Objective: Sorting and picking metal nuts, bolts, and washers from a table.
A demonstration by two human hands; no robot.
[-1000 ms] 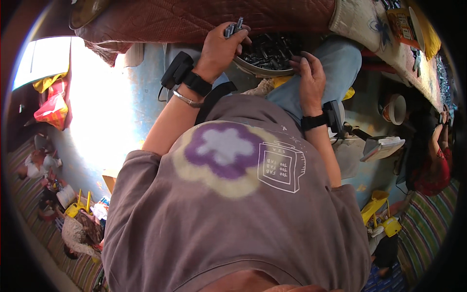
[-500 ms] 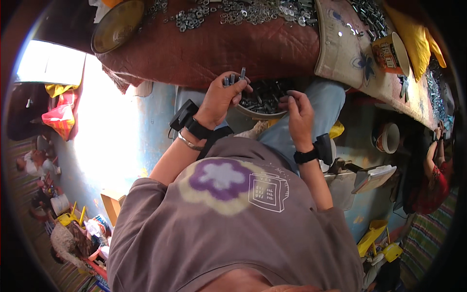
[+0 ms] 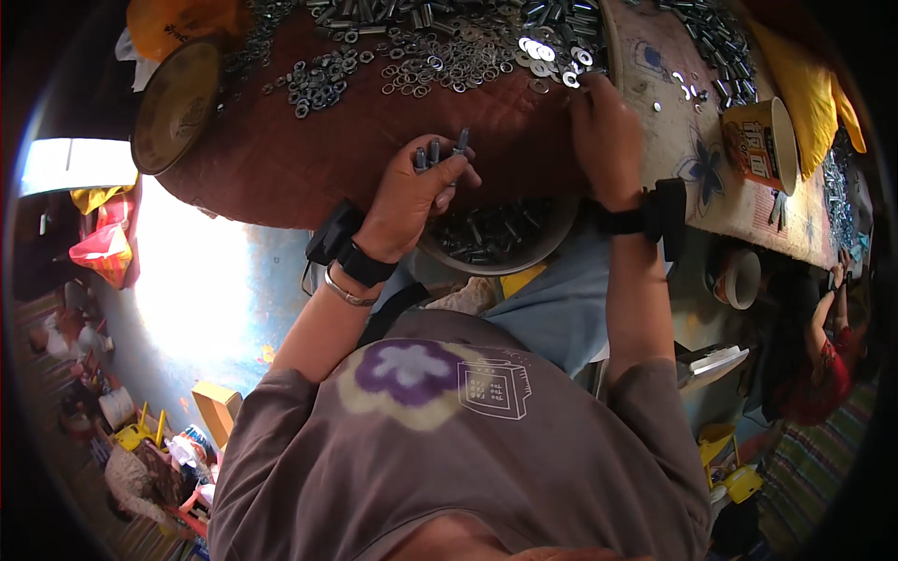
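Several metal bolts [image 3: 434, 152] stick up from my left hand [image 3: 412, 187], its fingers curled round them. This hand hangs over the front of the red-brown cloth [image 3: 374, 122], above a round basin [image 3: 505, 267] that holds many dark bolts [image 3: 496, 229]. My right hand [image 3: 608, 140] reaches to the far part of the cloth. Its fingers bend down beside large flat washers [image 3: 539, 51], and the tips look closed; what lies between them is hidden. Spring washers [image 3: 435, 64] and nuts [image 3: 323, 79] are spread to the left of those flat washers.
Metal sleeves [image 3: 421, 14] lie behind the washers. An empty brown bowl [image 3: 178, 107] tilts at the left; a paper tub [image 3: 762, 145] and yellow bag [image 3: 795, 84] stand right. Below the right edge hangs another bucket [image 3: 739, 279]. Another person's arm [image 3: 823, 323] works far right.
My right hand has moved from above the basin up and forward to the flat washers. My left hand keeps its bolts. The view has shifted, showing more of the cloth.
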